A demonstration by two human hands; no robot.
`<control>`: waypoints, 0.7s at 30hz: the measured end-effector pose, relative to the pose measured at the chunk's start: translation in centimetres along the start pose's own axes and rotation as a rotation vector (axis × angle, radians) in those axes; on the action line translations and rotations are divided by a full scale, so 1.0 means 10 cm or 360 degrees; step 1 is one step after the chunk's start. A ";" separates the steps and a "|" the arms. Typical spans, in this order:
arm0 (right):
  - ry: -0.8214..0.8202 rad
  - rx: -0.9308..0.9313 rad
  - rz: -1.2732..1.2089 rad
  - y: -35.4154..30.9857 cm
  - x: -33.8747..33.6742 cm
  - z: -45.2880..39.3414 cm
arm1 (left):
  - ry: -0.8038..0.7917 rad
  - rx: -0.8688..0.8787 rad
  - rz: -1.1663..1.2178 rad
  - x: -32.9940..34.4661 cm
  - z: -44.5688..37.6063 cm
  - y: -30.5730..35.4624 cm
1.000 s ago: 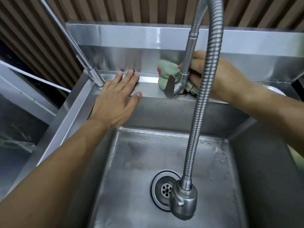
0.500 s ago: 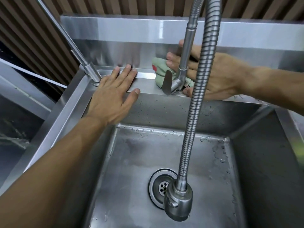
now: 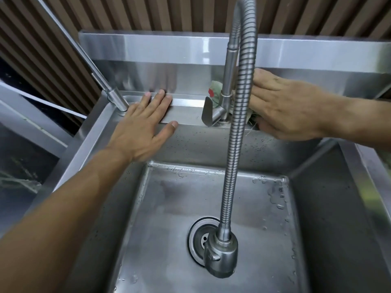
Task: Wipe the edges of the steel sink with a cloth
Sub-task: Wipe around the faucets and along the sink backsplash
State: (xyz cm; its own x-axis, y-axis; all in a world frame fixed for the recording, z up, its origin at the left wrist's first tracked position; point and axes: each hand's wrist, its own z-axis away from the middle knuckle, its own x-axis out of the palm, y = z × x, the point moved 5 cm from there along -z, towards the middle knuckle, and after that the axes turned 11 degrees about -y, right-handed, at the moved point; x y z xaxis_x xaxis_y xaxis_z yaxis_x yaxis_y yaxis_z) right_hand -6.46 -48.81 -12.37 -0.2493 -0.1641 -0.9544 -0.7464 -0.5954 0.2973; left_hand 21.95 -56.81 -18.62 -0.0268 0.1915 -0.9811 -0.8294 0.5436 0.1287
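Left hand point(image 3: 137, 127) flat, fingers straight, on the far rim of the sink point(image 3: 186, 112), likely for support. Right hand point(image 3: 283, 106) bunching the cloth point(image 3: 214, 89) behind the tap base point(image 3: 223, 106), wiping there.

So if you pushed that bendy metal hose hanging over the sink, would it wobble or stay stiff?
The hose would probably sway a bit: it is long, ribbed and curves over from the top. The chunky spray head at its end looks heavy, so it would likely swing back. It seems smooth steel with water drops nearby, so possibly slippery.
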 end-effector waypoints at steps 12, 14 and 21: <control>-0.0150 0.0185 -0.0438 -0.14 0.34 -0.24 | 0.0073 0.0200 -0.0158 0.06 -0.07 0.31; -0.0131 0.0230 -0.0492 -0.15 0.37 -0.15 | 0.0065 0.0195 -0.0124 0.05 -0.08 0.29; -0.0017 0.0201 -0.0159 -0.14 0.21 -0.23 | 0.0083 0.0220 -0.0133 0.03 -0.06 0.28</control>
State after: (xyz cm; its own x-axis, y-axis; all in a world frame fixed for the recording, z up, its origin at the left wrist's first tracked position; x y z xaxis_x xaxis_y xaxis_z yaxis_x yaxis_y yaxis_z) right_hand -4.55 -50.12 -14.88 -0.1761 -0.1005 -0.9792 -0.8391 -0.5048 0.2027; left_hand 19.23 -55.73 -18.67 0.0070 0.1002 -0.9949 -0.7456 0.6636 0.0615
